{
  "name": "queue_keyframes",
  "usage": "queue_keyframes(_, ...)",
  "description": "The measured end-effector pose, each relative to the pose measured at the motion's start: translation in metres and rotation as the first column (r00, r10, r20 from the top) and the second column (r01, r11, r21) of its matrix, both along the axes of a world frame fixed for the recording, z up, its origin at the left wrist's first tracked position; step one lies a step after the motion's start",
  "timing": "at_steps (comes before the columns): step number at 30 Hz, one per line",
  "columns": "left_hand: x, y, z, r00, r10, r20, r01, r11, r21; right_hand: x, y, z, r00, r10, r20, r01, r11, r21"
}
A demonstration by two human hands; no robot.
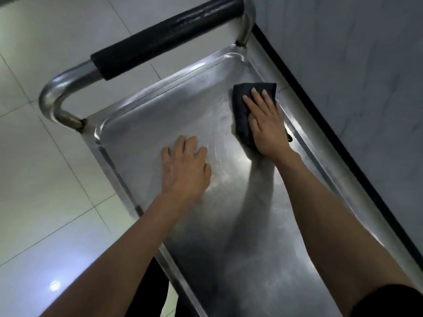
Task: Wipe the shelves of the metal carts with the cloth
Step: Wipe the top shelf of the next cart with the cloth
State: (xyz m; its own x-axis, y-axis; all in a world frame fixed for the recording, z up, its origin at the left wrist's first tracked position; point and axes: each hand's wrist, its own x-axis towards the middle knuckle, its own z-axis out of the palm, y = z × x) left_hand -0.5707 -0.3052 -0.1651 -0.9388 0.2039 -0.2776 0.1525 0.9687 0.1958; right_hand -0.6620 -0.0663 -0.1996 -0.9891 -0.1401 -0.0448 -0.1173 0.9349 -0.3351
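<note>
The top shelf (174, 115) of a stainless metal cart fills the middle of the view, a shallow tray with a raised rim. A folded dark cloth (242, 110) lies on the shelf near its far right corner. My right hand (265, 124) presses flat on the cloth with straight fingers. My left hand (185, 168) rests on the bare shelf surface to the left of it, fingers spread and straight, holding nothing.
The cart's tubular handle (164, 40) with a black foam grip arches over the far end. A pale wall with a dark base strip (343, 124) runs close along the cart's right side. Glossy white floor tiles (45, 179) lie to the left.
</note>
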Motion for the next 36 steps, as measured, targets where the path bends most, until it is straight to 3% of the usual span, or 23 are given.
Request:
queue_keyframes(7, 0.007, -0.002, -0.014, 1.000, 0.010, 0.004, -0.010, 0.999, 0.041, -0.017, 0.015, -0.005, 0.999, -0.044, -0.028, 0.044, 0.999, 0.025)
queue_keyframes(15, 0.010, -0.021, -0.007, 0.998, -0.062, 0.005, 0.061, 0.991, 0.117, 0.073, -0.031, 0.000, 0.999, 0.042, 0.027, -0.041, 0.998, -0.056)
queue_keyframes(21, 0.075, -0.072, 0.005, 0.980, -0.003, -0.201, 0.044, 0.979, 0.201, 0.146, -0.098, 0.006, 0.996, 0.059, 0.064, -0.057, 0.997, -0.046)
queue_keyframes(26, 0.135, -0.121, 0.004, 0.988, 0.104, -0.113, -0.087, 0.986, 0.143, 0.204, -0.158, 0.003, 0.983, 0.162, 0.087, -0.160, 0.987, -0.034)
queue_keyframes(36, 0.152, -0.135, 0.000, 0.984, 0.144, -0.104, -0.119, 0.968, 0.219, 0.267, -0.203, 0.003, 0.961, 0.266, 0.069, -0.258, 0.959, -0.114)
